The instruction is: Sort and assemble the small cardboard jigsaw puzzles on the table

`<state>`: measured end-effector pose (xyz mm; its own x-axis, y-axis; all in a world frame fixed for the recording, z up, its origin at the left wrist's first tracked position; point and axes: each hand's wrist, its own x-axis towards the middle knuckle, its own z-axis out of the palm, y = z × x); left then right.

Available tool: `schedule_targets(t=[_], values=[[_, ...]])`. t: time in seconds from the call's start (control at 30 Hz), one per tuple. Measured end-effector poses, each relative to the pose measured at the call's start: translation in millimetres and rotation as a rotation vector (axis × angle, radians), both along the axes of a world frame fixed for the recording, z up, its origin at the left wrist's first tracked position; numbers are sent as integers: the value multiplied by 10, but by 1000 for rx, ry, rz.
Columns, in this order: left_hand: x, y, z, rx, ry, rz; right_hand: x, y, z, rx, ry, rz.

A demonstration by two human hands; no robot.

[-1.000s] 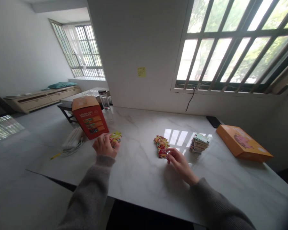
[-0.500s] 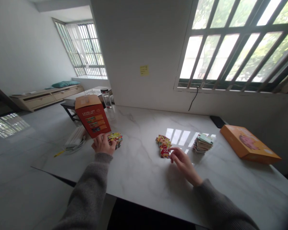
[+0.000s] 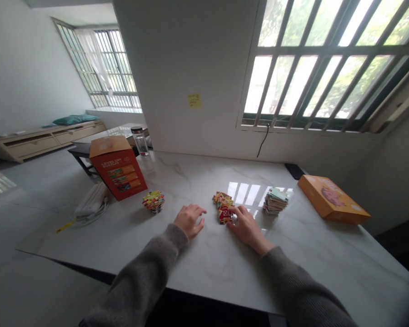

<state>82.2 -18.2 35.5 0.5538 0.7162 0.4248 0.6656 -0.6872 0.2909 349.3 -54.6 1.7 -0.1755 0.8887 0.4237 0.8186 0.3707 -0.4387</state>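
Observation:
A part-built strip of colourful puzzle pieces (image 3: 222, 205) lies on the white marble table (image 3: 204, 259). My right hand (image 3: 244, 225) rests at its near end, fingertips pinched on the red piece there. My left hand (image 3: 188, 219) hovers just left of the strip, fingers spread and holding nothing. A small stack of colourful puzzle pieces (image 3: 153, 201) sits alone further left, apart from both hands. A taller stack of pale pieces (image 3: 274, 201) stands to the right of the strip.
A red puzzle box (image 3: 118, 167) stands upright at the back left beside a clear bottle (image 3: 140, 141). A flat orange box (image 3: 331, 200) lies at the right, with a dark phone (image 3: 295, 171) behind it. White cable (image 3: 90, 207) lies at the left edge.
My left hand let go of the small colourful stack near the red box and moved right to the strip. My right hand stayed at the strip's near end.

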Motion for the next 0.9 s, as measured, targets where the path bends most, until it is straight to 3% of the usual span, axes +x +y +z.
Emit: schedule_targets(t=[0.13, 0.27, 0.47, 0.63, 0.77, 0.9], values=[[386, -81, -66, -72, 19, -67, -10, -9, 16, 14, 7, -16], [585, -63, -153, -82, -67, -98, -58, -39, 59, 14, 165, -4], [655, -17, -150, -447, -450, -119, -138, -109, 163, -74, 524, 92], [622, -3, -70, -740, -640, -209, -171, -184, 280, 32, 453, 145], [633, 49, -99, -838, -811, -125, -173, -226, 338, 139, 353, 120], [656, 75, -170, -934, -956, -75, -171, -235, 359, 179, 204, 182]])
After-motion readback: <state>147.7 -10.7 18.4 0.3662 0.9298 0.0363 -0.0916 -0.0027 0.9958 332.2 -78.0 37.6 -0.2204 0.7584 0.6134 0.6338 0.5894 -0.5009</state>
